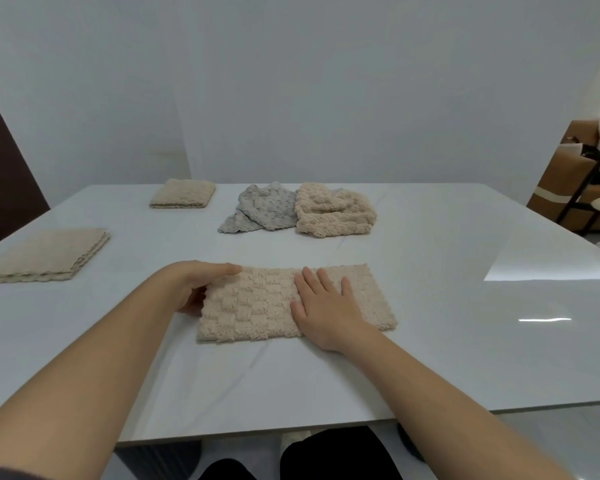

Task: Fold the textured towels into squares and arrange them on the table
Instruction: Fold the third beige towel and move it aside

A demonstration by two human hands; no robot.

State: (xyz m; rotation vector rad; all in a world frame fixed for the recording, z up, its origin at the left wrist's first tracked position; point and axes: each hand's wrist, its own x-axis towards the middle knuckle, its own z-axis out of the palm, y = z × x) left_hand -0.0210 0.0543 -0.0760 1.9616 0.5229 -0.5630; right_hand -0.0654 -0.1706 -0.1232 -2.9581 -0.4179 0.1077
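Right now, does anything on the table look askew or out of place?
Nothing damaged or spilled. The only untidy spot: the grey towel and beige towel lie crumpled and touching at the far middle, unlike the two neat folded squares at left.

Worktop [465, 271]: glossy, smooth, pale stone-like. Beige towel [257, 303]: nubby looped cloth, matt, basket-weave. Grey towel [260, 209]: bobbled cloth. Wall [291, 81]: matt.

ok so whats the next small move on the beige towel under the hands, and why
Probably fold the left end over to the right. The beige towel lies as a long rectangle, not yet square; the left hand grips its left edge while the right hand presses flat near the middle.
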